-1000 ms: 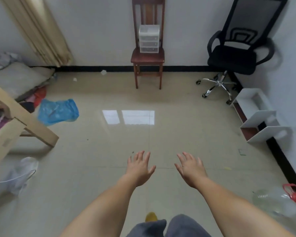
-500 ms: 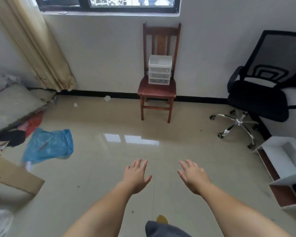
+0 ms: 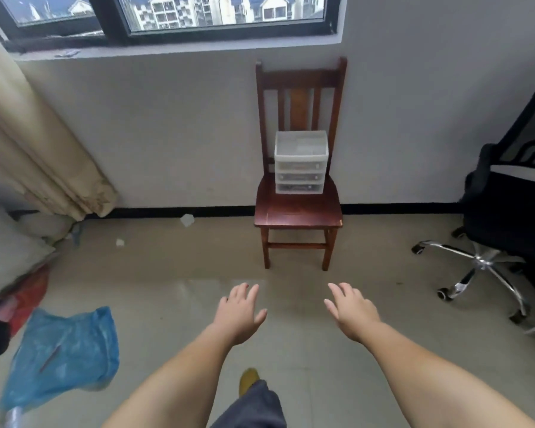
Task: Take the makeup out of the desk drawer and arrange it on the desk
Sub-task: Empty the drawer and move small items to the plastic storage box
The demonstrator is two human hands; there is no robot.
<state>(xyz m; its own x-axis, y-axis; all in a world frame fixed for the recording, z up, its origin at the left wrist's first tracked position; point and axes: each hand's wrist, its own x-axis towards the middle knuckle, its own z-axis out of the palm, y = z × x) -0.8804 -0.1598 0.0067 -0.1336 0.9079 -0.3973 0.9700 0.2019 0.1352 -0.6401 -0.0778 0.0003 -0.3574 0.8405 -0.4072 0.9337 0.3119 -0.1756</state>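
A small white plastic drawer unit (image 3: 300,162) with three shut drawers stands on the seat of a dark red wooden chair (image 3: 298,208) against the far wall. Small items show dimly through the drawer fronts. My left hand (image 3: 240,312) and my right hand (image 3: 352,310) are stretched out palm down over the floor, well short of the chair. Both have straight, spread fingers and hold nothing.
A black office chair (image 3: 507,223) on a chrome base stands at the right. A blue plastic bag (image 3: 65,350) and red cloth (image 3: 28,295) lie on the floor at the left, by bedding and a beige curtain (image 3: 34,149). Tiled floor lies between me and the chair.
The view has lifted and moved closer to the wooden chair; the window is now in sight. Both hands stay stretched out and open, holding nothing.
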